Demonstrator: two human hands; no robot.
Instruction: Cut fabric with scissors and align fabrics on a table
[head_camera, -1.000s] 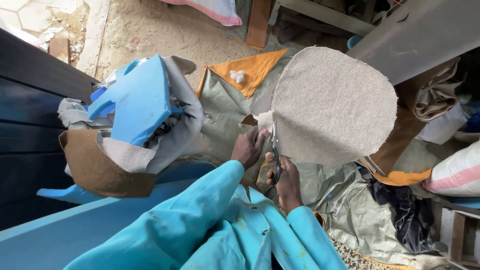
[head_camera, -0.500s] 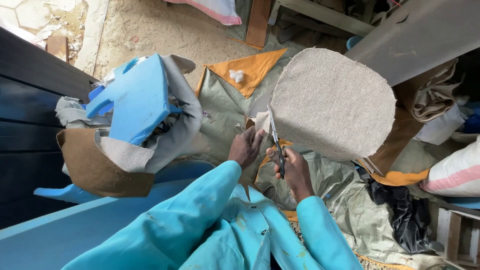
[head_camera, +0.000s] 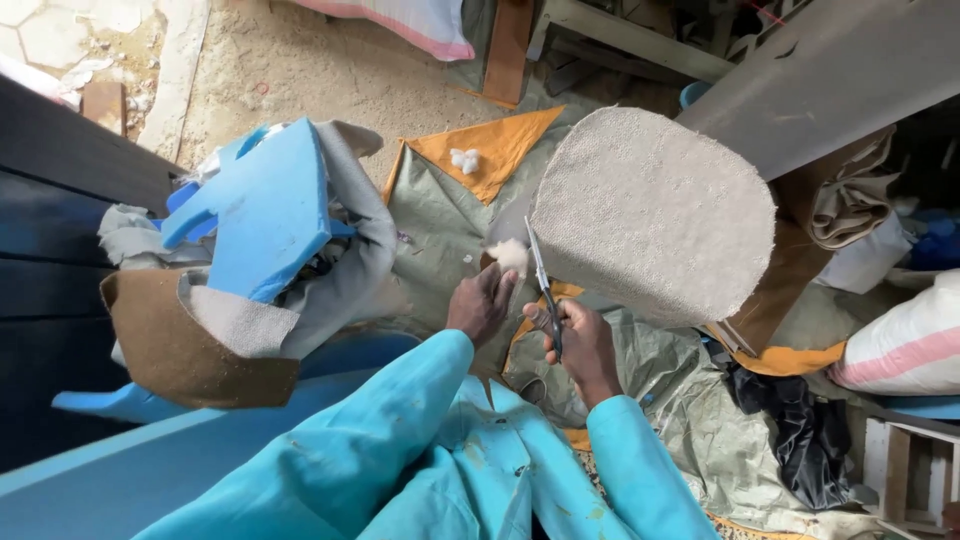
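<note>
- The right hand (head_camera: 583, 340) is gripping a pair of scissors (head_camera: 543, 285), fingers closed through the handles; the blades are pointing up and away from the hand, along the left edge of the cushion (head_camera: 655, 210).
- The cushion, a rounded piece covered in coarse beige cloth, is sitting just above and to the right of the right hand.
- The left hand (head_camera: 480, 300) is lying just left of the scissors, fingers curled and pinching a tuft of white stuffing (head_camera: 510, 255) at its fingertips, touching the cushion's lower left corner.
- Both arms are showing in turquoise sleeves (head_camera: 400, 440).
- A grey-green sheet (head_camera: 440, 215) is spreading under both hands, with an orange cloth (head_camera: 490, 150) lying above the left hand and a small white tuft (head_camera: 463, 160) resting on it.
- Well to the left of the left hand, a blue foam piece (head_camera: 265, 210) is lying on a heap of grey and brown cloth (head_camera: 190, 345).
- Sandy ground (head_camera: 330, 80) is lying beyond the sheet.
- To the far right of the right hand, a white and pink sack (head_camera: 905, 345) and black cloth (head_camera: 790, 410) are lying.
</note>
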